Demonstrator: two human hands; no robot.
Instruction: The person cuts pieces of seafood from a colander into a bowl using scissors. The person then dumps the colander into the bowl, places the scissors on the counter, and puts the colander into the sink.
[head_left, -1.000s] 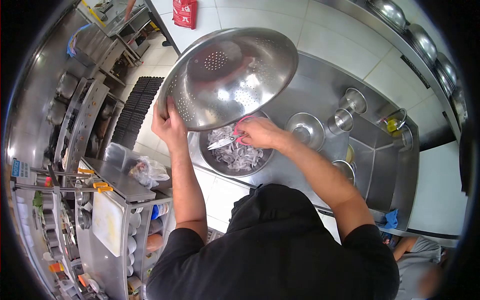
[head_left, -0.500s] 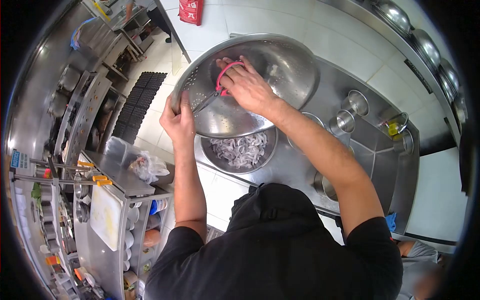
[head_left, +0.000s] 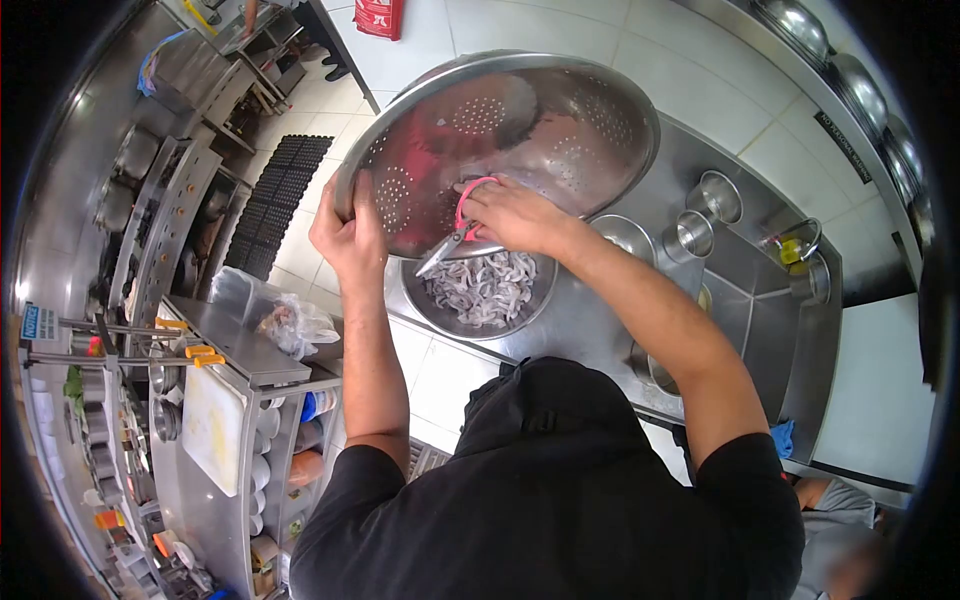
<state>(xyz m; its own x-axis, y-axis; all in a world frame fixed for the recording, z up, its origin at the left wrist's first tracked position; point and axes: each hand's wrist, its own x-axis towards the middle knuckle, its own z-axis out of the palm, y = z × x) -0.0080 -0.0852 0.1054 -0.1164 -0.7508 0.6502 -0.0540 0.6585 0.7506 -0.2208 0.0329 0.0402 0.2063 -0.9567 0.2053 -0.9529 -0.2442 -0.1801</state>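
My left hand (head_left: 350, 228) grips the near left rim of a large steel colander (head_left: 540, 130), which is tilted with its inside facing me. In my right hand (head_left: 508, 214) are pink-handled scissors (head_left: 447, 247), with my fingers through the loops and the blades pointing down and left at the colander's lower rim. Directly below the colander, a steel bowl (head_left: 535, 311) holds many pale greyish strips that look like seafood pieces (head_left: 482, 290). The colander's lower edge hides the back of this bowl.
Steel bowls (head_left: 625, 238) and small pots (head_left: 690, 236) stand on the steel counter (head_left: 600, 318) at right, beside a sink basin (head_left: 757, 330). A cart with a white board (head_left: 212, 430) and a plastic bag (head_left: 300, 328) is at left. Another person (head_left: 840, 530) is at lower right.
My right hand first rose with the scissors from the bowl into the colander, then came down to its lower rim. The colander has shifted right and now shows its inside.
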